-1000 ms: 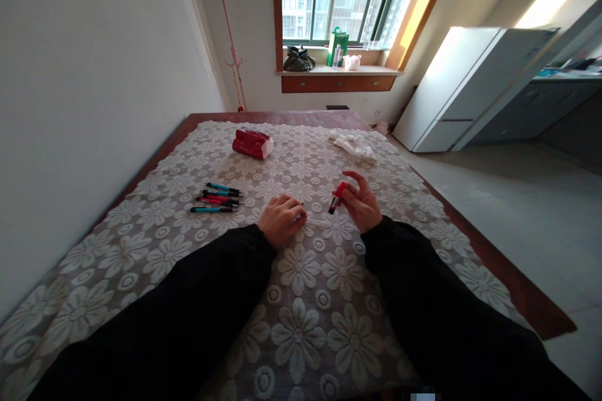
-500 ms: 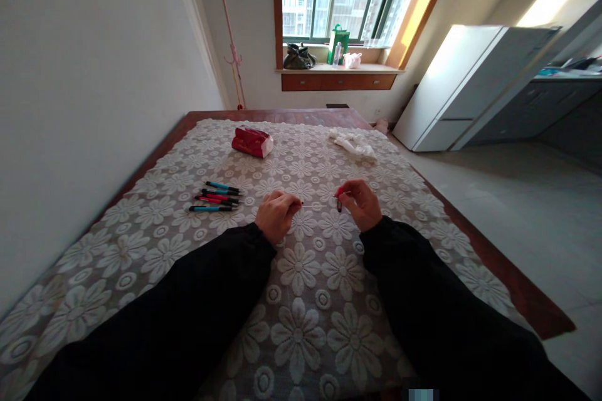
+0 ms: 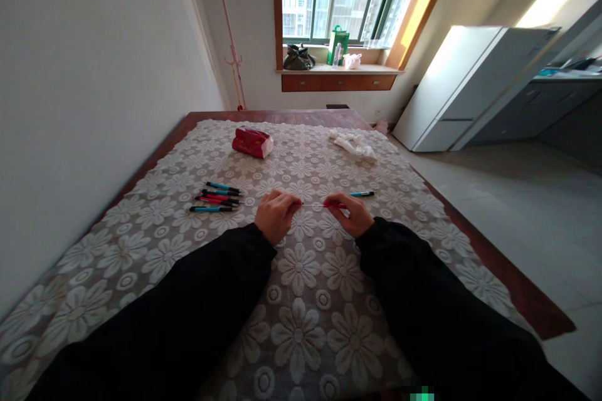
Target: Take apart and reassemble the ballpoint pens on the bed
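My left hand is closed in a pinch on the dark end of a thin pale pen refill, which points level to the right. Facing it, my right hand pinches a red pen barrel, much of it covered by the fingers. The refill's far end meets the near end of the barrel; how far it reaches inside I cannot tell. Just behind my right hand lies a blue pen. Left of my left hand, several blue pens and red pens lie in a loose group.
A floral lace cloth covers the table, whose brown wooden edge shows at the right. Farther back lie a red packet of tissues and a crumpled white plastic bag. A wall runs along the left side.
My right hand has moved left and turned the red barrel level, bringing it to the refill's end. The blue pen behind that hand has come into view. My left hand has stayed put.
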`<state>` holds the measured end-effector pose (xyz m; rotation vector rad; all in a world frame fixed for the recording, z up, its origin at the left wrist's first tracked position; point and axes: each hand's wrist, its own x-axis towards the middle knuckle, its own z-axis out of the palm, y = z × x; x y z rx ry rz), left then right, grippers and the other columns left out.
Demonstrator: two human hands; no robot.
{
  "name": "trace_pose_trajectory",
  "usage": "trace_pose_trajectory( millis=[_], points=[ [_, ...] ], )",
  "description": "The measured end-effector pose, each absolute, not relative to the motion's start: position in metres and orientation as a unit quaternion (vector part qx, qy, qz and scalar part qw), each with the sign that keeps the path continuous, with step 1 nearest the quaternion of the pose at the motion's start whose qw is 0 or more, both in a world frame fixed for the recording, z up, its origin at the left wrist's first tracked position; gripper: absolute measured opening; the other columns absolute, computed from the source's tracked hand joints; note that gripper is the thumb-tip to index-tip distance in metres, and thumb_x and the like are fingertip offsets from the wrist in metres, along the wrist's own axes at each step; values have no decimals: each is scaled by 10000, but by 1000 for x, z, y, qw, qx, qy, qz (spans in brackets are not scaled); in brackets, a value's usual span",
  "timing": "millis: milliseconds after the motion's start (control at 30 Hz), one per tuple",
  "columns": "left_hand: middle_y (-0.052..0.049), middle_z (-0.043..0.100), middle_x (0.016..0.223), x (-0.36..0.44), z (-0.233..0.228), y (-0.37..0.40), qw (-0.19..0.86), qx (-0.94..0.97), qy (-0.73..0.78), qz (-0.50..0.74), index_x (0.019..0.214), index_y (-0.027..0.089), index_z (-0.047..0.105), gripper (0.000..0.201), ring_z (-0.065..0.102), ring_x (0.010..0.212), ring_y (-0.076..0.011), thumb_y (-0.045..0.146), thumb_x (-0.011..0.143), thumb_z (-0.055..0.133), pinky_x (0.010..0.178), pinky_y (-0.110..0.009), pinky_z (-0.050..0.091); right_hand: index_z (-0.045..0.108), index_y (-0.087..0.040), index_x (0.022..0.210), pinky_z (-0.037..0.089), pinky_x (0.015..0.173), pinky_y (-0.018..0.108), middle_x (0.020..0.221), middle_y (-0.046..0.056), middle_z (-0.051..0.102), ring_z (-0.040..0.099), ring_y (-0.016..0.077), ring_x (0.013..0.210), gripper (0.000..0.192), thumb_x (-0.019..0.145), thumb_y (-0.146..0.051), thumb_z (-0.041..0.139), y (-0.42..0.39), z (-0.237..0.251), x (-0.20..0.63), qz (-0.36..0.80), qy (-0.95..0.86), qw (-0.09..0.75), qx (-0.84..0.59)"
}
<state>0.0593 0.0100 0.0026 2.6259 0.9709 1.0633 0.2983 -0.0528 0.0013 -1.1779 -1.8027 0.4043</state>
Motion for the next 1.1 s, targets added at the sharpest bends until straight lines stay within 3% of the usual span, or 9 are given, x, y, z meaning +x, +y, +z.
trace_pose_trajectory(
  millis=[267, 600, 900, 1100],
  points=[
    [5, 770, 889, 62, 1, 4, -3, 903, 259, 343, 961, 248, 724, 138, 619, 937, -210, 329, 987, 616, 853, -377, 427, 642, -238, 1065, 536, 795, 345, 956, 81, 696, 646, 205, 865, 164, 996, -252, 493, -54, 1, 287, 88, -814, 368, -441],
    [-28, 707, 845, 61, -2, 5, 22, 896, 226, 382, 1017, 245, 722, 139, 647, 857, -163, 325, 988, 612, 828, -309, 483, 625, -240, 1007, 520, 744, 323, 885, 58, 689, 640, 192, 810, 99, 993, -256, 529, -59, -2, 275, 121, -801, 387, -440],
    [-14, 687, 771, 63, 3, 0, -13, 917, 187, 351, 915, 220, 669, 196, 656, 862, -157, 203, 1019, 504, 815, -305, 467, 625, -244, 976, 515, 762, 332, 879, 55, 687, 640, 197, 829, 118, 997, -222, 512, -60, -3, 271, 105, -797, 389, -451],
    [-17, 697, 817, 62, 1, 3, 34, 909, 207, 360, 889, 218, 640, 160, 668, 837, -151, 195, 1002, 527, 817, -300, 493, 638, -238, 966, 512, 763, 343, 871, 65, 687, 636, 210, 827, 115, 994, -227, 527, -60, -2, 270, 89, -801, 368, -465]
  ],
)
